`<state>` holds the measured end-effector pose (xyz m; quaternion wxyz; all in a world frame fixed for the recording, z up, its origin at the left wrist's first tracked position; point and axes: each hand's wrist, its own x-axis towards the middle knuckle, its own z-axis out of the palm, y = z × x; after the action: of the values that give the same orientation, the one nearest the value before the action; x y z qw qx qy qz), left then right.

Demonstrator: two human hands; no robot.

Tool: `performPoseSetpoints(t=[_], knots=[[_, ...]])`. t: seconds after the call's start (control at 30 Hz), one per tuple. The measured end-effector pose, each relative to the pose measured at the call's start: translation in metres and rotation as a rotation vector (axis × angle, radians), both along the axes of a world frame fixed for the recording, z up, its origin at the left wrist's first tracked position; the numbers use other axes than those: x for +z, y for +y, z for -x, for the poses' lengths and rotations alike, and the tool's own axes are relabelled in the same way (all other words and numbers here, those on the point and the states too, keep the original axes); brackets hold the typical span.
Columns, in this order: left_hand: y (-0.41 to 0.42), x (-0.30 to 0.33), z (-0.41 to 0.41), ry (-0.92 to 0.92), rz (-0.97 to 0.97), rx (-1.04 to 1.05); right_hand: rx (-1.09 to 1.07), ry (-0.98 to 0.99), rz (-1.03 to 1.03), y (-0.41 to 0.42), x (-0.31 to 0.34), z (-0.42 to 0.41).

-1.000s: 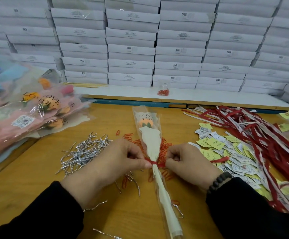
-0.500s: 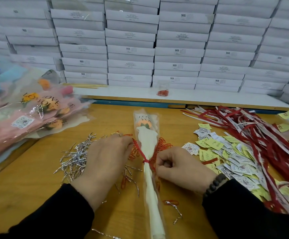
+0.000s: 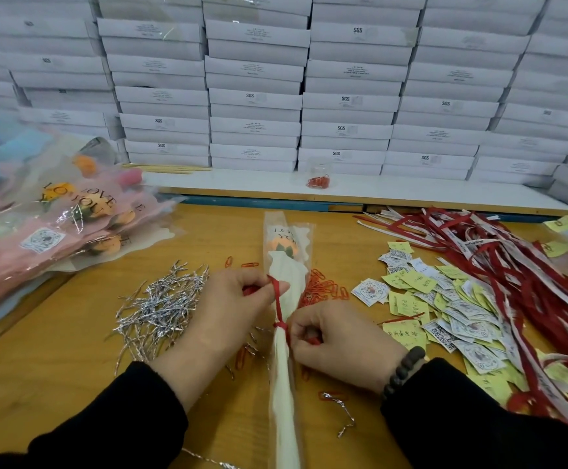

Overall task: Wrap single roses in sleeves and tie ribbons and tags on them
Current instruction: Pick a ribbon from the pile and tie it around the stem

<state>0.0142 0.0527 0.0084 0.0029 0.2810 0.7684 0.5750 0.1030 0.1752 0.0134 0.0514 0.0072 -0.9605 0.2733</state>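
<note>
A single orange rose in a clear "LOVE YOU" sleeve with white paper point(image 3: 287, 265) lies lengthwise on the wooden table point(image 3: 56, 350), bloom pointing away from me. A thin red ribbon point(image 3: 278, 304) is knotted round the sleeve's narrow middle. My left hand point(image 3: 232, 302) pinches one ribbon end, drawn up and to the left of the sleeve. My right hand point(image 3: 336, 343) grips the other end close to the knot, on the sleeve's right side.
A heap of silver twist ties point(image 3: 160, 306) lies left of my hands. Red paper clips point(image 3: 323, 289), yellow and white tags point(image 3: 445, 309) and red ribbons point(image 3: 512, 265) spread to the right. Wrapped roses point(image 3: 56, 228) pile up at the left. White boxes point(image 3: 255, 96) are stacked behind.
The ribbon ends, first pulled sideways at the knot, now run differently: my left hand has lifted its end up and forward, while my right hand stays low beside the knot.
</note>
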Motion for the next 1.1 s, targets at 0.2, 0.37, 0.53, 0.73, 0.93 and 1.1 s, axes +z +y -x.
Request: performPoseSetpoints(t=[0.2, 0.37, 0.53, 0.73, 0.93, 1.1], knots=[[-0.002, 0.003, -0.004, -0.226, -0.048, -0.235, -0.023, 0.016, -0.027, 0.003, -0.001, 0.002], [-0.005, 0.003, -0.001, -0.279, -0.028, -0.242, -0.151, -0.061, 0.232, 0.016, 0.003, 0.003], [-0.006, 0.002, -0.002, -0.244, -0.019, -0.245, -0.229, -0.276, 0.498, 0.024, 0.011, 0.000], [-0.009, 0.003, 0.001, -0.362, -0.135, -0.327, -0.276, -0.218, 0.422, 0.018, 0.005, 0.003], [-0.007, 0.003, -0.001, -0.209, 0.071, -0.397, -0.251, -0.173, 0.344, 0.017, 0.005, 0.002], [-0.005, 0.000, 0.000, -0.088, 0.155, -0.343, -0.240, -0.363, 0.554, 0.026, 0.012, -0.001]])
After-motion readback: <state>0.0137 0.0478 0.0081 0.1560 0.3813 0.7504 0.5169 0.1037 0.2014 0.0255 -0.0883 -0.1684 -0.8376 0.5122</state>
